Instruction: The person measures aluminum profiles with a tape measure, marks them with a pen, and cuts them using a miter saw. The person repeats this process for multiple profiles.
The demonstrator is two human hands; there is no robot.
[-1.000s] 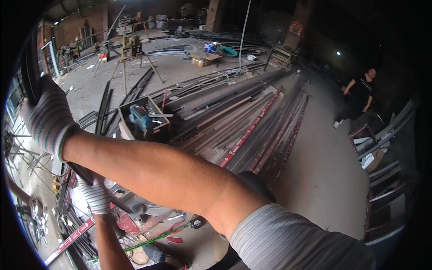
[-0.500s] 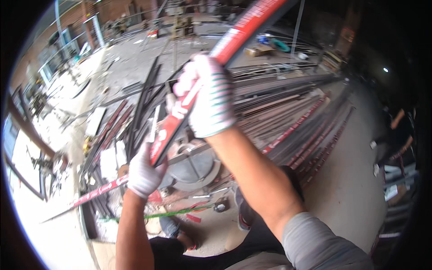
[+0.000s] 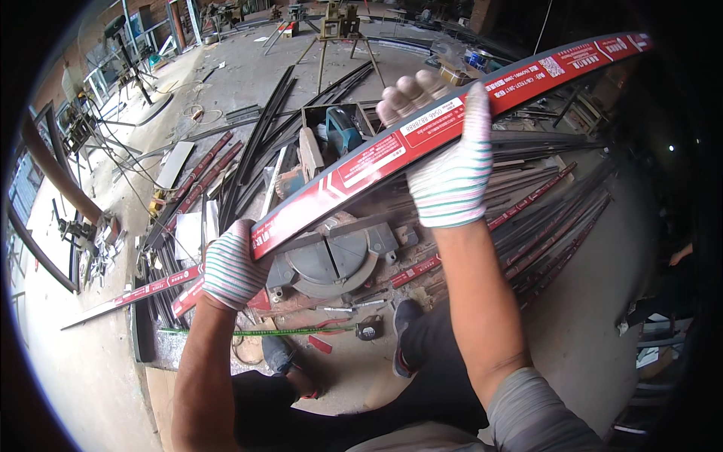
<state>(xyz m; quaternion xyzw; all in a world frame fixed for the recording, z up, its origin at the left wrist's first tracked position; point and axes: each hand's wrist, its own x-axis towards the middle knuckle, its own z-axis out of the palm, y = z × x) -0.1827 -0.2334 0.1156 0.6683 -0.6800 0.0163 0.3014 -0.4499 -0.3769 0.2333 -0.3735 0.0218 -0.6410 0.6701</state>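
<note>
A long dark profile bar with red printed film (image 3: 361,169) runs slantwise across the view, from lower left to upper right. My left hand (image 3: 233,264), in a striped knit glove, is closed round its lower part. Farther up, my right hand (image 3: 452,181), gloved alike, cradles the bar from below, thumb on the near face and fingers curled behind it. Beneath the bar sits a cut-off saw with a round grey base (image 3: 335,264) and a blue-green motor housing (image 3: 344,132). Another red-filmed strip (image 3: 135,295) passes behind my left hand, pointing left.
Near my feet lies a black tape measure (image 3: 369,328) with its green blade (image 3: 294,331) drawn out leftward. Several dark profiles (image 3: 260,143) lie beyond the saw, and more red-filmed bars (image 3: 535,252) lie to the right. A tripod stand (image 3: 339,30) stands farther back.
The bar has swung to a flatter slant, its upper part now reaching farther right. My right hand has moved right and turned from over the bar to beneath it. The left keeps its hold.
</note>
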